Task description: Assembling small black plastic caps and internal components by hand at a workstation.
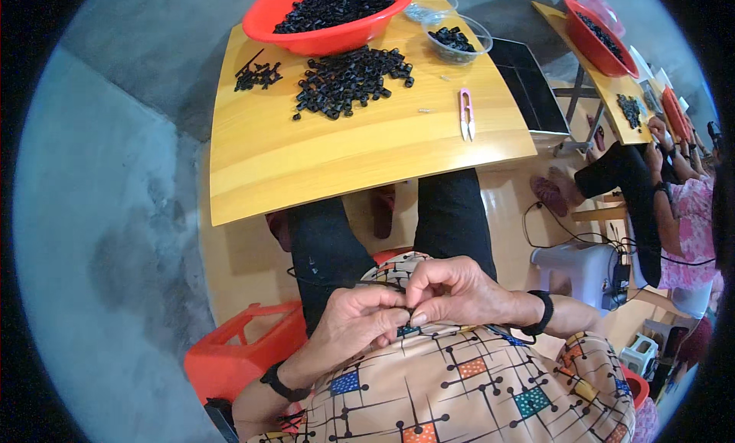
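Note:
My left hand [358, 314] and my right hand [452, 288] meet in front of my patterned shirt, above my lap. Both are closed, with thumbs and forefingers pinched together at the tips. A tiny dark bit shows between the fingertips, but the fingers cover most of it, so its kind cannot be made out. On the yellow table [367, 156] ahead lies a loose heap of small black tubular parts [348, 83]. Left of it is a smaller pile of thin black pieces [258, 75]. Pink-handled thread snips [466, 114] rest at the table's right, points toward me.
A red basin [329, 41] of black parts and a clear plastic bowl [458, 39] holding more stand at the table's far side. A red stool [245, 347] is at my left. Rightward, another person [689, 221] sits working by a second table [605, 83].

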`<state>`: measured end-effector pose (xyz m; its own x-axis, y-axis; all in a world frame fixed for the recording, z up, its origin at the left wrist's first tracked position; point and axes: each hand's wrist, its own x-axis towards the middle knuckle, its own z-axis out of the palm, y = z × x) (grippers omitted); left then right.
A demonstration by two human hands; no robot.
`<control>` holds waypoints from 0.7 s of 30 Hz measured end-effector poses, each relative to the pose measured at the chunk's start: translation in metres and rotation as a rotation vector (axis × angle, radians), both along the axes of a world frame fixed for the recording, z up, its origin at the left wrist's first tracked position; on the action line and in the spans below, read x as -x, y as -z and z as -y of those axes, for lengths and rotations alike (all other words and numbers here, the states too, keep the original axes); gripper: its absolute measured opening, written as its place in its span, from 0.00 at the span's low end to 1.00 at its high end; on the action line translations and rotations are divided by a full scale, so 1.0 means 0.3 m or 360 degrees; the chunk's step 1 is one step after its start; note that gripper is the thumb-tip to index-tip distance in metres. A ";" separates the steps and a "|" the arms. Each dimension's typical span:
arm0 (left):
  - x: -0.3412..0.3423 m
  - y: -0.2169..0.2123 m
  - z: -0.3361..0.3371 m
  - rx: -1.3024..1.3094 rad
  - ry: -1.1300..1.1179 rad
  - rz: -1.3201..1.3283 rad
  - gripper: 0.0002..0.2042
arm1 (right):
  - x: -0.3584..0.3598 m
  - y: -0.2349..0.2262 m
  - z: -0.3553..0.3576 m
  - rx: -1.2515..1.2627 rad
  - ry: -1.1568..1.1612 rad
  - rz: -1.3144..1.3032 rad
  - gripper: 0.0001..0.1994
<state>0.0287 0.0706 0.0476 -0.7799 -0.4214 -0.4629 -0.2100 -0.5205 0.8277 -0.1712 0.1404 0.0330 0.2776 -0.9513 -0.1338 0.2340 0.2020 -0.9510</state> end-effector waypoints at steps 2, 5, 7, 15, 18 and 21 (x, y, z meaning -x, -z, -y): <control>-0.006 -0.011 -0.010 0.0007 0.0021 -0.0012 0.07 | 0.006 -0.013 -0.009 0.0117 -0.0068 -0.0181 0.08; -0.009 -0.019 -0.024 0.0069 0.0027 -0.0013 0.07 | 0.008 -0.030 -0.022 0.0291 -0.0010 -0.0278 0.08; -0.010 -0.020 -0.028 0.0128 0.0051 0.0003 0.08 | 0.007 -0.034 -0.033 0.0355 0.0019 -0.0320 0.08; 0.011 -0.087 -0.029 0.0037 0.0055 0.0027 0.09 | 0.032 -0.070 -0.051 0.0094 0.0091 -0.0166 0.11; 0.011 -0.052 -0.025 0.0051 0.0115 0.0027 0.09 | 0.038 -0.051 -0.070 -0.0150 0.0023 -0.0193 0.11; 0.018 -0.033 -0.020 0.0026 0.0146 0.0011 0.08 | 0.037 -0.022 -0.074 -0.0156 0.0014 -0.0222 0.11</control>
